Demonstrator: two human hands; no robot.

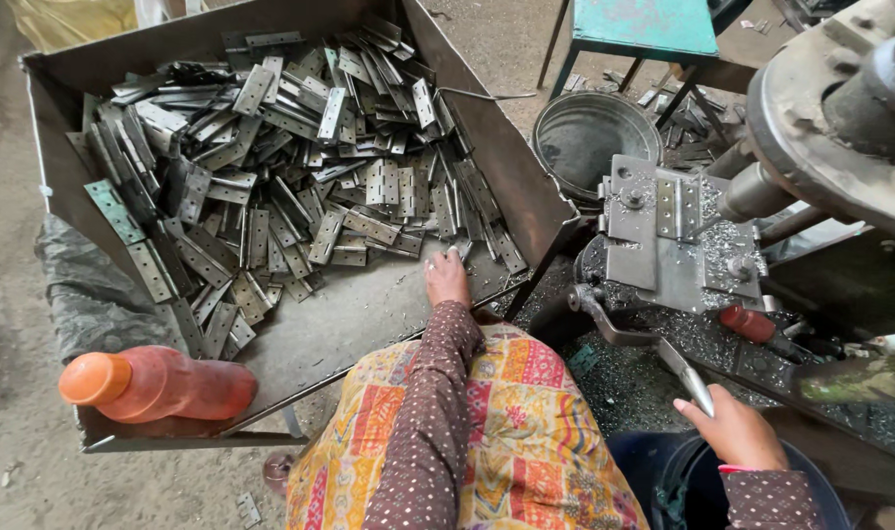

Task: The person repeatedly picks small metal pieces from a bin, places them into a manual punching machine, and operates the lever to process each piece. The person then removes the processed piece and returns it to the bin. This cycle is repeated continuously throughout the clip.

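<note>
My left hand [446, 279] reaches into a large metal tray [526, 186] and its fingers rest on the near edge of a heap of flat metal hinges [300, 167]; whether it grips one I cannot tell. My right hand [734, 427] is closed around the metal lever handle [690, 378] of a machine. On the machine's bed sits a steel fixture plate [663, 231] with one hinge [675, 206] lying in it, surrounded by metal shavings.
An orange plastic bottle [158, 385] lies on the tray's near left corner. A round metal bucket [590, 137] stands behind the fixture, under a teal stool [644, 27]. The machine's head [840, 108] looms at upper right. A dark bin [683, 481] sits below my right hand.
</note>
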